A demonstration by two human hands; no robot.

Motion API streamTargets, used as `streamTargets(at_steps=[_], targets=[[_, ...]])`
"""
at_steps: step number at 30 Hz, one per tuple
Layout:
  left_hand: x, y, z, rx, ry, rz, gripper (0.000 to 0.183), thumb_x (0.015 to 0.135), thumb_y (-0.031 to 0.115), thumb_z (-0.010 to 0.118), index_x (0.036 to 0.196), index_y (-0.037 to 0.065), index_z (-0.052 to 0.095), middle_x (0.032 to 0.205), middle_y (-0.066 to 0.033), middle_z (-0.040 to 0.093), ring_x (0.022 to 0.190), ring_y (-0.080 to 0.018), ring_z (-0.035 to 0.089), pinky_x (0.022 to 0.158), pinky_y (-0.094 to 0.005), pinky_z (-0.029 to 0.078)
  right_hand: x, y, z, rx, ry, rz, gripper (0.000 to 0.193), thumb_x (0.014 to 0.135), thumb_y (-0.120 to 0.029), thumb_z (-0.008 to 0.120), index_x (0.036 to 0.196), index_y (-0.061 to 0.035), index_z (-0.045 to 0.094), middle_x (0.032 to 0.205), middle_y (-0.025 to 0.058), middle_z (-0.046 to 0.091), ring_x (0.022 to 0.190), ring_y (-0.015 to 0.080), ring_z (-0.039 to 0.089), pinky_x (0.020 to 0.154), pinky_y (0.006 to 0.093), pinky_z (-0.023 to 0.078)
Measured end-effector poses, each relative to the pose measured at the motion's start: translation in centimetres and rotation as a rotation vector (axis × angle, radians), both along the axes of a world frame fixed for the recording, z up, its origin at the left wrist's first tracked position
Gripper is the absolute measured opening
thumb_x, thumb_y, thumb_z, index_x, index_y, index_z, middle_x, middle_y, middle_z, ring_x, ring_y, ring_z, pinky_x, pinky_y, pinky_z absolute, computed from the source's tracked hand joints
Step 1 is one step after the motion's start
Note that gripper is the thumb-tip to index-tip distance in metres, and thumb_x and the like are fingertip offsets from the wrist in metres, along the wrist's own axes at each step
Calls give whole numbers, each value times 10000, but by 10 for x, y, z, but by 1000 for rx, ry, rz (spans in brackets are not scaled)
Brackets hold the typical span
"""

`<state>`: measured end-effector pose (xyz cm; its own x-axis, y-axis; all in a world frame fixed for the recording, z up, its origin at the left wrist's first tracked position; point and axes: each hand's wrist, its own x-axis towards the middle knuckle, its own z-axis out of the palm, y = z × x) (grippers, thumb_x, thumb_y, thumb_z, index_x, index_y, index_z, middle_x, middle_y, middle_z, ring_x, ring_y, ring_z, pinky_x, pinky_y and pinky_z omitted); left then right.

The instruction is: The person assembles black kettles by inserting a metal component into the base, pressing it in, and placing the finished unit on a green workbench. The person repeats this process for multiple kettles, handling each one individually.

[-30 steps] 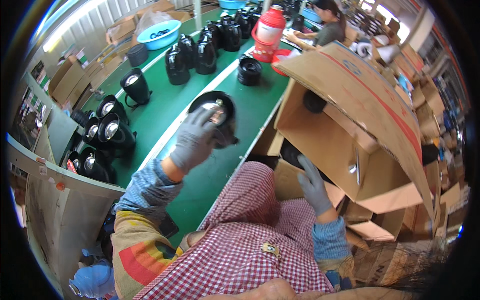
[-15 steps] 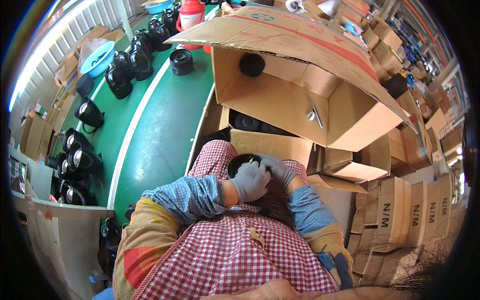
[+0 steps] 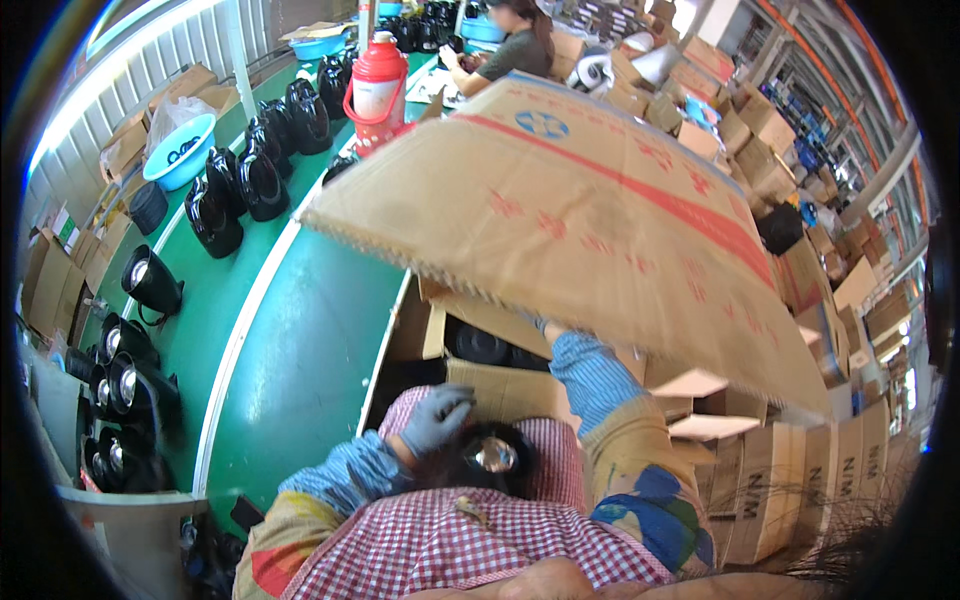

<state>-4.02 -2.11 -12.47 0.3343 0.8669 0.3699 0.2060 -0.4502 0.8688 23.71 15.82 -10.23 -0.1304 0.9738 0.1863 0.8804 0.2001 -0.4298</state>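
A black kettle-like housing [image 3: 522, 450] with a shiny metal inside lies on my lap, its opening facing up. Beside it, on the left, my left hand [image 3: 438, 415] in a grey glove holds nothing, its fingers loosely apart over the checked apron. My right hand [image 3: 545, 325] reaches forward under the raised flap [image 3: 600, 220] of a large cardboard box. Only a bit of its glove shows at the wrist, and the flap hides its fingers. Below that box, an open carton [image 3: 510, 388] with round black parts [image 3: 480, 342] stands just ahead of my knees.
On the green bench [image 3: 300, 340] at left stand several black housings [image 3: 262, 185], a blue basin [image 3: 180, 150] and a red-and-white jug [image 3: 378, 90]. A co-worker [image 3: 515, 45] is at the far end. Stacked cartons [image 3: 770, 490] stand at right.
My hands have parted from the black piece on my lap. The right went forward under the box flap, the left drew back leftward. The flap now hides the box's inside; my view has shifted.
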Motion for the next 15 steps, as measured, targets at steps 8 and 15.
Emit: streamTargets(at_steps=[8,15], targets=[[-14,31,0,-217,104,-16,217,959,176,628,1054,-7,696,1106,-182,702,1020,-350,679,898,-404,549,36,111,-40,-220,-387,-415,395,931,-214,644,1279,-31,611,1151,151,662,1027,302,649,909,386,504],[-35,44,19,-52,170,-55,235,964,185,620,1093,-2,680,1138,-180,678,1059,-345,657,927,-412,538,56,120,-56,-238,-403,-519,456,877,-219,669,1291,-44,587,1114,139,642,999,305,632,887,399,490]])
